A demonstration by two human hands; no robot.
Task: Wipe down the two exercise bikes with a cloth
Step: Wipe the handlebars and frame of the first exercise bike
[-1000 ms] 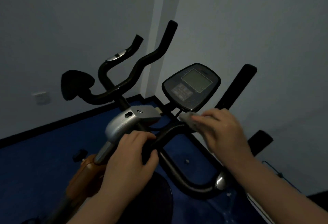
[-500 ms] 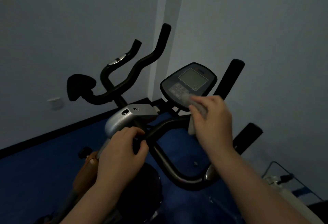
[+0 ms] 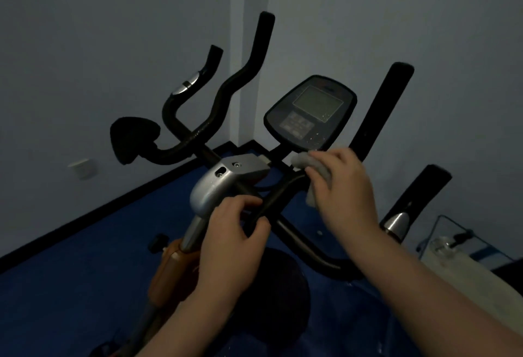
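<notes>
An exercise bike stands right in front of me, with black handlebars (image 3: 297, 240), a silver stem cover (image 3: 218, 187) and a dark console (image 3: 310, 113) with a grey screen. My left hand (image 3: 229, 240) grips the handlebar tube beside the stem cover. My right hand (image 3: 343, 187) holds a grey cloth (image 3: 311, 165) pressed against the bar just under the console's lower edge. Behind it, a second bike shows only its black handlebars (image 3: 223, 102) and a black pad (image 3: 133, 136).
Blue-grey walls meet in a corner behind the bikes, with a black skirting strip and blue floor (image 3: 70, 286). A white wall socket (image 3: 82, 168) sits low at left. An orange frame part (image 3: 169, 271) is below the stem. A white object with a cable (image 3: 452, 246) lies at right.
My right hand with the cloth went up onto the console's lower face, then came back down to just under it. My left hand kept its grip on the handlebar.
</notes>
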